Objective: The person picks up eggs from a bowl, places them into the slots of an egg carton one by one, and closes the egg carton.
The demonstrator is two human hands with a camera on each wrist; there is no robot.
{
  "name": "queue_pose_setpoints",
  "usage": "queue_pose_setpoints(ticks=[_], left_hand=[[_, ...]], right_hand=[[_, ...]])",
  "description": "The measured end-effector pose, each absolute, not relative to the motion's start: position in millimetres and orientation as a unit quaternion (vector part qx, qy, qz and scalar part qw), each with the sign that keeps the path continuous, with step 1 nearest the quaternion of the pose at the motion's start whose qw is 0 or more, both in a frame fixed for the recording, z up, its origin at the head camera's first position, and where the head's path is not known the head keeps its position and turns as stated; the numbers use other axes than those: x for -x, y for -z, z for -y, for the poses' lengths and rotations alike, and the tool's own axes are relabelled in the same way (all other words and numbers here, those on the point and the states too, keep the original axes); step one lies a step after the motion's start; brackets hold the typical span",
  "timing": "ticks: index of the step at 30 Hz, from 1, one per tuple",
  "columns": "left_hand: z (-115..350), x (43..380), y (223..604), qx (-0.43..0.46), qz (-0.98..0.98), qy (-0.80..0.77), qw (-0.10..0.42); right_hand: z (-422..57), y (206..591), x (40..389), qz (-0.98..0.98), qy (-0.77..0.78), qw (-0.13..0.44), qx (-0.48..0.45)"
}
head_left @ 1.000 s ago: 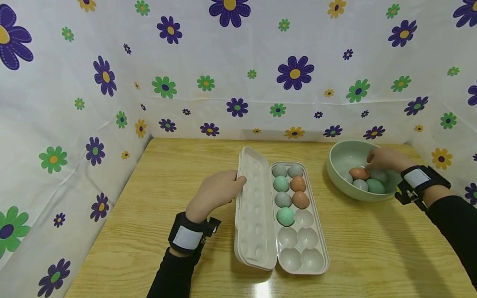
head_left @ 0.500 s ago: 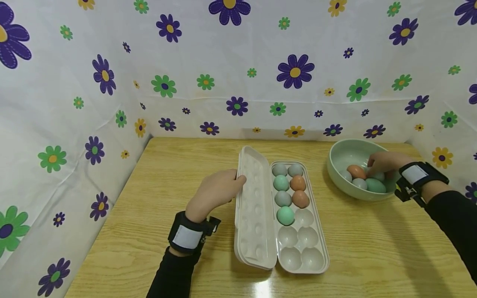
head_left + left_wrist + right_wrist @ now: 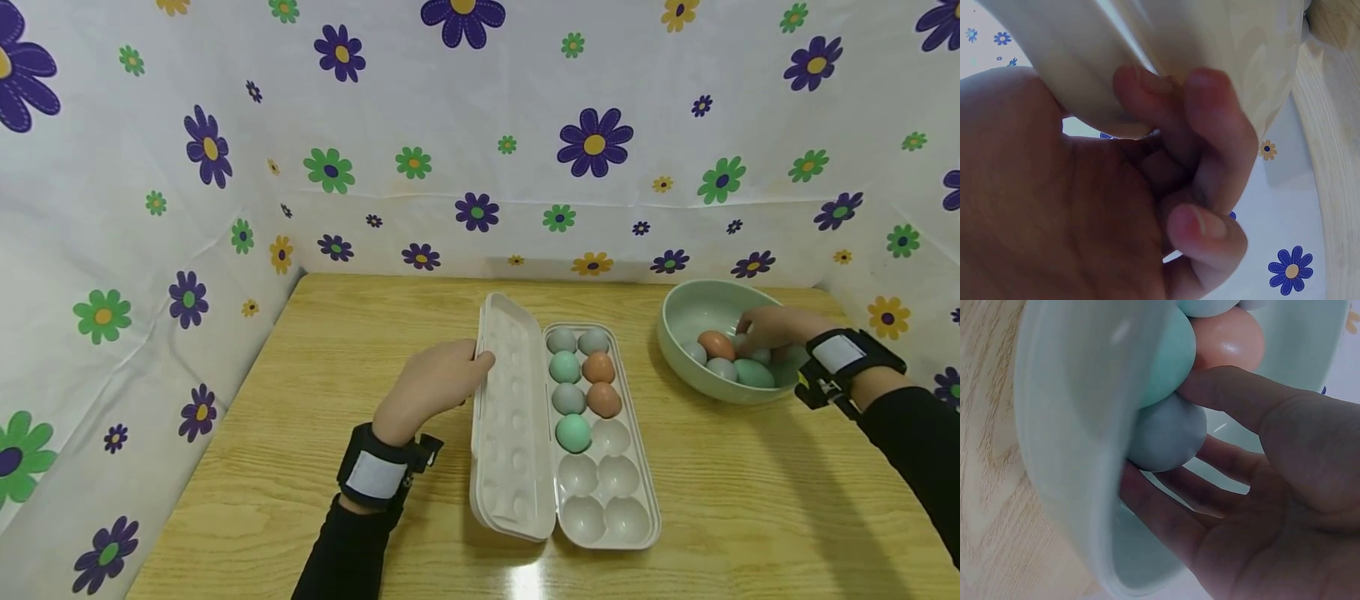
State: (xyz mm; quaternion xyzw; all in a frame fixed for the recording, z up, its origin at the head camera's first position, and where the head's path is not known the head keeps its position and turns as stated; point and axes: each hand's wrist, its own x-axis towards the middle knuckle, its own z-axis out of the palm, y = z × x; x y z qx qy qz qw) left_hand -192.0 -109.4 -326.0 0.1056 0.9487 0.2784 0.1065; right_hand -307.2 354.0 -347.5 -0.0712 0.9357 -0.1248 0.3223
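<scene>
While my L hand [image 3: 435,383] grips the lid [image 3: 516,433], my R hand's [image 3: 778,326] fingers curl round a grey egg [image 3: 1169,434] in the bowl [image 3: 693,312]; pick stage, prob. lift next.

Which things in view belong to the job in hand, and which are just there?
Part of the job:
egg carton, its lid held by the left hand
seven eggs in the carton
pale green bowl
grey egg held by the right hand
other eggs in the bowl

Just there:
wooden table
flowered cloth
wrist straps
</scene>
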Motion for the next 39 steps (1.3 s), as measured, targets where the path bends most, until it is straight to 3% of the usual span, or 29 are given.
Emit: queue_pose_setpoints(ticks=[21,27,39], left_hand=[[109.2,192.3,324.9,-0.108,-0.949,-0.277,0.106],[109.2,191.4,324.3,-0.108,-0.950,-0.275,0.106],[108.2,192.2,325.6,-0.108,-0.949,-0.275,0.107]], right_hand=[[-336.0,327.0,286.2,-0.959,0.126,0.219,0.130],[-320.2,313.0,276.6,-0.969,0.083,0.157,0.172],[-276.3,292.8,251.6,-0.967,0.080,0.117,0.211]])
